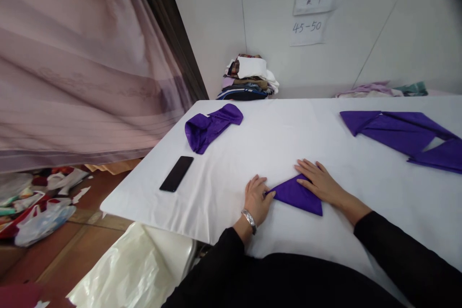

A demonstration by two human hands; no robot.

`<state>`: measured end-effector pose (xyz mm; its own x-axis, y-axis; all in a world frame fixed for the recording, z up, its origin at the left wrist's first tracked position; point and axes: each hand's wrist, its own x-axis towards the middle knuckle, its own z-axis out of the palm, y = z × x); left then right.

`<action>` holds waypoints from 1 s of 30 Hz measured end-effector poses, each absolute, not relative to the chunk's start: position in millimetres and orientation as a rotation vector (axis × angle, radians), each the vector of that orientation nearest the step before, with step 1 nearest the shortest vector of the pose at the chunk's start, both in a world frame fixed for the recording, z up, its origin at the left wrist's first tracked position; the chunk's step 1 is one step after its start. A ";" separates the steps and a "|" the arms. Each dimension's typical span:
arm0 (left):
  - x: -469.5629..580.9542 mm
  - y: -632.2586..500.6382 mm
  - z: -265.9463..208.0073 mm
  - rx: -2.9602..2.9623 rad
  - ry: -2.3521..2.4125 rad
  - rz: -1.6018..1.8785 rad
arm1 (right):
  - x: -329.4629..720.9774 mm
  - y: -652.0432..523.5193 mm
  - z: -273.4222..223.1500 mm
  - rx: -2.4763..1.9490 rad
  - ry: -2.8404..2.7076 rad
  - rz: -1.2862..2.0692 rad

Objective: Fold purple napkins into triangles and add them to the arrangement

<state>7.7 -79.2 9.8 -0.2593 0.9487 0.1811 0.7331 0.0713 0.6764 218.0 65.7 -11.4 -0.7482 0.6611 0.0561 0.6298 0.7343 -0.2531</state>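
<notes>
A purple cloth napkin [294, 196], folded into a triangle, lies flat on the white-covered table in front of me. My left hand [257, 198], with a silver bracelet at its wrist, is at the napkin's pointed left corner, thumb and fingers closed on the tip. Across the napkin's right part rests my right hand [319, 182], fingers stretched out and lying flat over its upper edge. A crumpled purple cloth [212, 127] is at the table's far left. Farther right lie more purple folded cloths [400, 130].
A black phone [176, 173] lies on the table [144, 207] near its left edge. Behind the table are a pile of folded clothes [249, 79] and more fabric [375, 89]. A pink curtain [90, 67] hangs at left. Plastic bags [45, 221] sit on the floor.
</notes>
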 end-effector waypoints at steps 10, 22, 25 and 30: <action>9.2 -82.3 10.1 1.747 2.051 0.911 | 217.5 63.7 -8.5 -1.043 -2.783 0.319; 11.6 -85.3 13.2 1.930 2.159 0.713 | 217.3 62.8 -9.7 -1.077 -2.795 0.228; 12.1 -85.3 13.5 1.954 2.186 0.685 | 217.2 62.8 -9.8 -1.090 -2.795 0.231; 11.3 -85.8 14.1 2.006 2.211 0.642 | 216.7 63.0 -10.2 -1.112 -2.792 0.250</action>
